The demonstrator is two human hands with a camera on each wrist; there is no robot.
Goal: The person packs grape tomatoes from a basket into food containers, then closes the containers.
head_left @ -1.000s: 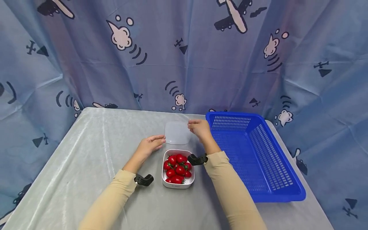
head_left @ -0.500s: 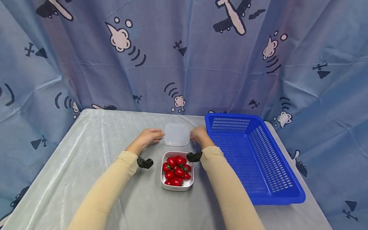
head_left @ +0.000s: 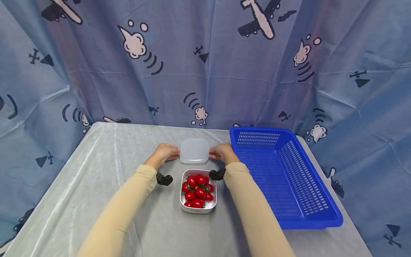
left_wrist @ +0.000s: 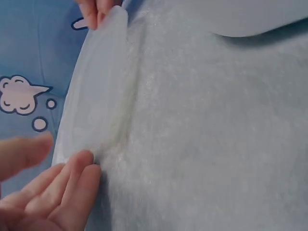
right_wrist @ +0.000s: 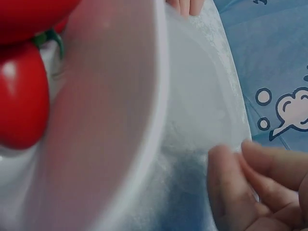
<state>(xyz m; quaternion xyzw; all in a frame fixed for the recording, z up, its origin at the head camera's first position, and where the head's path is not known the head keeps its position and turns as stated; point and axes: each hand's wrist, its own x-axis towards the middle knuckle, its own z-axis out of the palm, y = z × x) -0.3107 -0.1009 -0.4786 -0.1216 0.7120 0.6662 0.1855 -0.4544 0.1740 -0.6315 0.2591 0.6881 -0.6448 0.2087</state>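
Observation:
A clear, square plastic lid (head_left: 194, 151) is between my two hands on the far part of the table. At its left edge is my left hand (head_left: 165, 152), with the fingertips touching the lid from the side; the thumb stands apart in the left wrist view. My right hand (head_left: 223, 152) pinches the lid's right edge between thumb and fingers (right_wrist: 226, 178). Nearer to me sits a white square container (head_left: 198, 210), uncovered, holding several red tomatoes (head_left: 200, 192) with green stems. In the right wrist view its wall hides part of the lid.
A large blue plastic basket (head_left: 285, 175) stands to the right, close to my right forearm. A light grey cloth covers the table (head_left: 83, 185). Behind the table hangs a blue curtain (head_left: 173, 64) printed with planes and clouds.
Both hands have come down to the lid's sides, the right one moving lower and nearer. The lid has shifted slightly left. The container of tomatoes has stayed in place.

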